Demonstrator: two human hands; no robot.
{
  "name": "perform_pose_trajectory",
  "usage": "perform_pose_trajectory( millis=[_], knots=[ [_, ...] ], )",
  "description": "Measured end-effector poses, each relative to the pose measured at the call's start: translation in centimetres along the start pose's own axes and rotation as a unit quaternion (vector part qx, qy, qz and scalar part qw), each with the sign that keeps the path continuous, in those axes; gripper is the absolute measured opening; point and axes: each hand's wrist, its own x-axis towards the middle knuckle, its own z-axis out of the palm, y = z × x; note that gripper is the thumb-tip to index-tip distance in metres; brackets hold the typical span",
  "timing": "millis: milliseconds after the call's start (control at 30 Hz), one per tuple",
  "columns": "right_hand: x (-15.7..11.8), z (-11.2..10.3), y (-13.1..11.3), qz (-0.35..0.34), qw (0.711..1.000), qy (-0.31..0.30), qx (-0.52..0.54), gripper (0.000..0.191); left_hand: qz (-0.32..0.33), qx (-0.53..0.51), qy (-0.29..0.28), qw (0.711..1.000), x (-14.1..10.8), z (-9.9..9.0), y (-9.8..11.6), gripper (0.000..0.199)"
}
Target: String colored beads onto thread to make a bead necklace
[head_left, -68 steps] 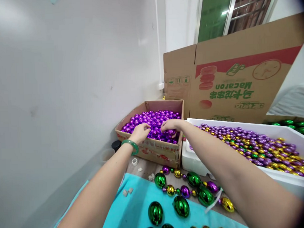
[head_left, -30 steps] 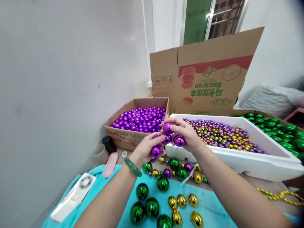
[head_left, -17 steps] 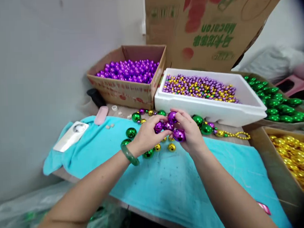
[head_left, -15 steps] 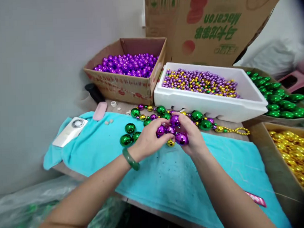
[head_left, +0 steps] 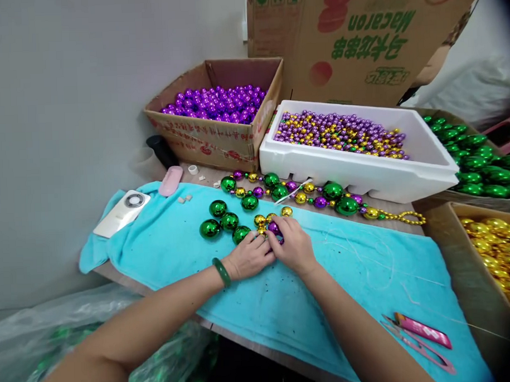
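Both hands are low over the turquoise towel (head_left: pixel 164 238), side by side. My left hand (head_left: pixel 249 257), below a green bangle (head_left: pixel 221 272), lies with its fingers extended against small gold beads (head_left: pixel 260 220). My right hand (head_left: pixel 294 246) curls over shiny purple beads (head_left: pixel 274 228), covering most of them. Left of the hands sit several large green beads (head_left: pixel 229 221). Behind them runs a strung bead garland (head_left: pixel 320 201) of green, purple and gold, ending in a gold loop. How many purple beads lie under the fingers is hidden.
Behind stand a cardboard box (head_left: pixel 198 140) of purple beads and a white foam box (head_left: pixel 355 176) of small mixed beads. Gold beads (head_left: pixel 497 255) and green beads (head_left: pixel 475 161) fill boxes at right. Pink scissors (head_left: pixel 425 349) lie front right; a white phone-like device (head_left: pixel 120 215) lies left.
Both hands have come down toward the towel with the purple beads, which were held up between them. My left hand's fingers have flattened. More gold beads and the scissors now show.
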Motion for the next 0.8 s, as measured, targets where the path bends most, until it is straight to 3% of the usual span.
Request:
perform_pose_trajectory(
  millis=[100, 233, 367, 467, 667, 800],
  knots=[
    [0.2, 0.6, 0.0, -0.008, 1.0, 0.008, -0.022, 0.033, 0.02, -0.014, 0.001, 1.0, -0.7, -0.1, -1.1, 0.024],
    [0.0, 1.9, 0.0, 0.008, 0.999, 0.041, -0.018, 0.033, -0.01, -0.063, -0.009, 0.998, -2.2, 0.0, -1.8, 0.028],
    [0.1, 3.3, 0.0, 0.0, 0.994, 0.108, 0.011, 0.028, -0.059, -0.022, 0.055, 0.996, -3.2, 1.0, -2.3, 0.035],
    [0.4, 3.7, 0.2, 0.003, 0.98, 0.19, 0.066, 0.025, -0.091, 0.024, 0.113, 0.989, -3.1, 1.5, -2.6, 0.042],
    [0.2, 2.2, 1.4, 0.133, 0.909, 0.358, 0.169, 0.03, -0.143, 0.014, 0.12, 0.982, -3.3, 0.5, -2.4, 0.053],
    [-0.3, 2.0, 2.1, 0.203, 0.887, 0.364, 0.198, 0.032, -0.121, -0.001, 0.107, 0.987, -4.1, -0.2, -1.2, 0.053]
  ],
)
